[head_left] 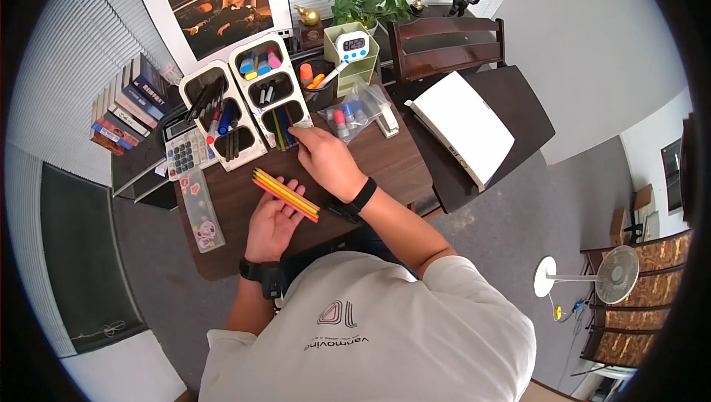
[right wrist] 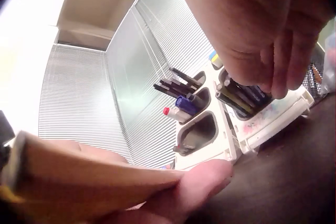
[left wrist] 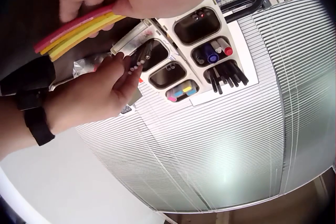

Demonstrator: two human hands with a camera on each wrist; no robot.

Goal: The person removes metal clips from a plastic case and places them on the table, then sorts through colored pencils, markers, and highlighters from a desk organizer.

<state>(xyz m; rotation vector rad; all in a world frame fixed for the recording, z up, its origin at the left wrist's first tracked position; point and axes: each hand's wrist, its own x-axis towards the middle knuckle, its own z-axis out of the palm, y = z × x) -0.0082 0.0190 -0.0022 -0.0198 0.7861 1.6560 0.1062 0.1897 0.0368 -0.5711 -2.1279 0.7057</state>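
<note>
My left hand (head_left: 271, 230) is palm up near the front of the desk. It holds a small bundle of yellow, orange and pink pencils (head_left: 286, 195) lying slantwise across the fingers. In the left wrist view the thumb side overlaps the bundle (left wrist: 79, 32). My right hand (head_left: 331, 166) reaches to the nearest compartment of the right-hand white pen organizer (head_left: 259, 115), its fingers at darker pencils (right wrist: 239, 100) standing there. The right thumb is hidden in the right wrist view, and I cannot tell whether the fingers pinch a pencil.
A second white organizer (head_left: 253, 152) with pens and markers stands to the left. Beside it lie a calculator (head_left: 191, 153) and a clear sticker-covered case (head_left: 201, 213). On the right are a bag of markers (head_left: 355, 115), a black mesh cup (head_left: 320, 95) and a timer (head_left: 352, 46).
</note>
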